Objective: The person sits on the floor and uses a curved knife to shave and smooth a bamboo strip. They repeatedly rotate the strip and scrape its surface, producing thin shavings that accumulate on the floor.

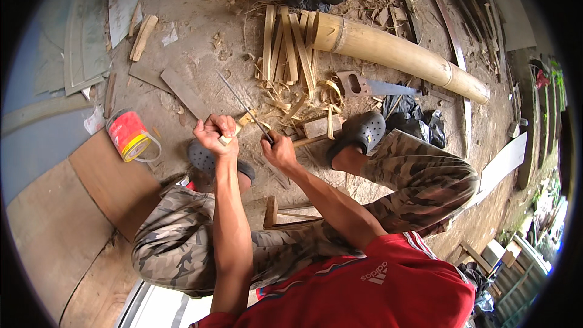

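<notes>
A: Centre of the frame: a thin pale bamboo strip [238,123] sits pinched in the left hand [214,135], which is closed tight around it, and a long slim dark blade [242,104] runs across it up toward the upper left.

B: The right hand [279,150] is wrapped firmly round the blade's handle end, just right of the strip. The two fists sit close together, above the person's knees.

A: To do this well, I'd judge the blade wants a shallow angle and short strokes away from the left fingers. A steep bite could split such a thin piece.

B: Agreed, and the left grip should stay well behind the edge.

A: Moving outward: curled pale shavings [316,94] litter the ground just above the hands, beside a small wooden block [319,126].

B: Higher up, a fan of split bamboo slats [288,45] lies against a thick round bamboo pole [404,54] stretching toward the right.

A: A handsaw with a wooden grip [373,87] lies below that pole. A grey clog [363,132] is planted right of the hands.

B: And a red and yellow cylindrical can [129,135] lies on its side at left.
</notes>
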The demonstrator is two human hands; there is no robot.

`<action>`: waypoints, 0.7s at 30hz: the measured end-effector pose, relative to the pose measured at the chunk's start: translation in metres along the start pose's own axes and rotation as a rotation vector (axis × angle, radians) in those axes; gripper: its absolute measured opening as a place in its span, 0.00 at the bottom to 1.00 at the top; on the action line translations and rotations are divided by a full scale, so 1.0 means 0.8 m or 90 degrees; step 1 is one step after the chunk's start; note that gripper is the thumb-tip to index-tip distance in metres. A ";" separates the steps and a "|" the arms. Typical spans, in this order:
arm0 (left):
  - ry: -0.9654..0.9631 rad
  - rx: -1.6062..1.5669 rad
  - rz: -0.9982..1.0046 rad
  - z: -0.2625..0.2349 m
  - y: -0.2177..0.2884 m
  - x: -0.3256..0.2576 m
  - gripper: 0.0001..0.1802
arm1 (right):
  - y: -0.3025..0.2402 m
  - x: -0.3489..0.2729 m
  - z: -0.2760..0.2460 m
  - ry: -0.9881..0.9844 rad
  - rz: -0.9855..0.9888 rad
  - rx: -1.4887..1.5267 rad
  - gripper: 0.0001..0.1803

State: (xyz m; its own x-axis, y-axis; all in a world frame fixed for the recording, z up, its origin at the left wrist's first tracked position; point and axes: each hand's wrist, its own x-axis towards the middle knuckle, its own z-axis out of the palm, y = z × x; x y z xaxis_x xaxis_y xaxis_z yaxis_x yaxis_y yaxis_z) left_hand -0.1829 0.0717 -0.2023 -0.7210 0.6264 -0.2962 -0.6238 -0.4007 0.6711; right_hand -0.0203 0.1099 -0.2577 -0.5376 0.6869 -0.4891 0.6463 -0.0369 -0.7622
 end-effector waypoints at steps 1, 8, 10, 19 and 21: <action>-0.009 -0.017 -0.005 0.002 -0.003 0.002 0.33 | 0.002 -0.001 0.002 0.022 -0.025 0.046 0.22; -0.015 -0.002 0.013 -0.008 0.000 0.007 0.33 | -0.024 -0.006 -0.015 -0.011 0.030 -0.048 0.17; 0.016 -0.003 0.002 0.004 -0.005 0.000 0.32 | 0.004 -0.003 0.000 -0.017 0.036 -0.086 0.19; -0.003 0.016 0.015 0.003 -0.005 -0.003 0.32 | 0.028 0.003 -0.001 -0.065 0.058 -0.168 0.19; 0.020 0.007 0.012 0.001 -0.004 -0.005 0.32 | 0.036 0.008 -0.001 -0.080 0.096 -0.199 0.19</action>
State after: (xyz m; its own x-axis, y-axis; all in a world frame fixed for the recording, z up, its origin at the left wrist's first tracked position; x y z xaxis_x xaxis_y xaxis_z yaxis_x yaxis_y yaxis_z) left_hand -0.1776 0.0709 -0.2031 -0.7413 0.5982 -0.3045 -0.6074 -0.4048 0.6835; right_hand -0.0047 0.1141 -0.2827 -0.4729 0.5958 -0.6491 0.8474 0.1057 -0.5203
